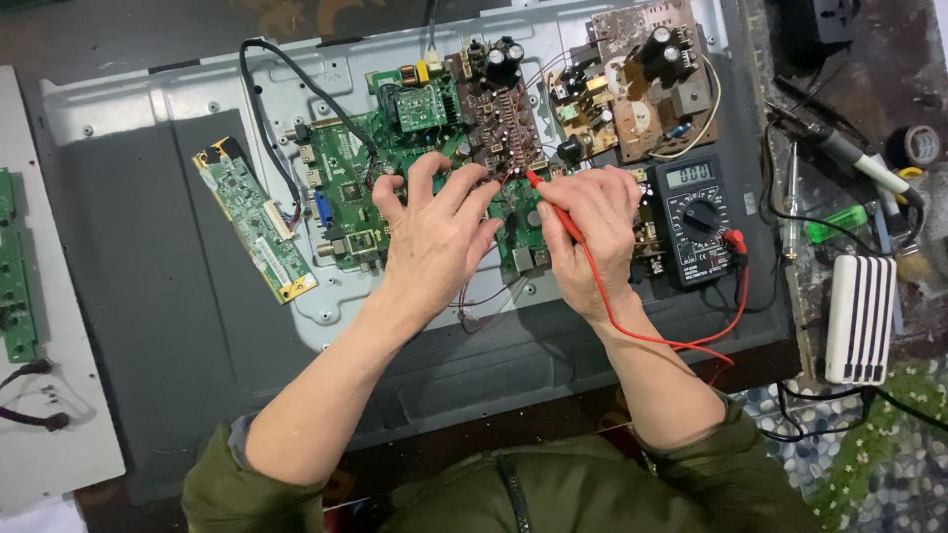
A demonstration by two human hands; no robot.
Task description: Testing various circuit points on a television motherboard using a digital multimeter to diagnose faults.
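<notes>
My right hand grips a red multimeter probe, its tip pressed against the brown circuit board near the middle. My left hand lies spread over the green main board, fingertips on a thin dark probe lead by the brown board's lower edge; what it pinches is hidden. The red lead runs under my right wrist to a black multimeter with a grey display, lying just right of my right hand. All boards sit on the grey metal back panel of a flat screen.
A narrow green board lies left of the main board. A brown power board sits at top right. On the right lie a soldering iron, tape roll, green lighter and white power strip. A white panel lies at far left.
</notes>
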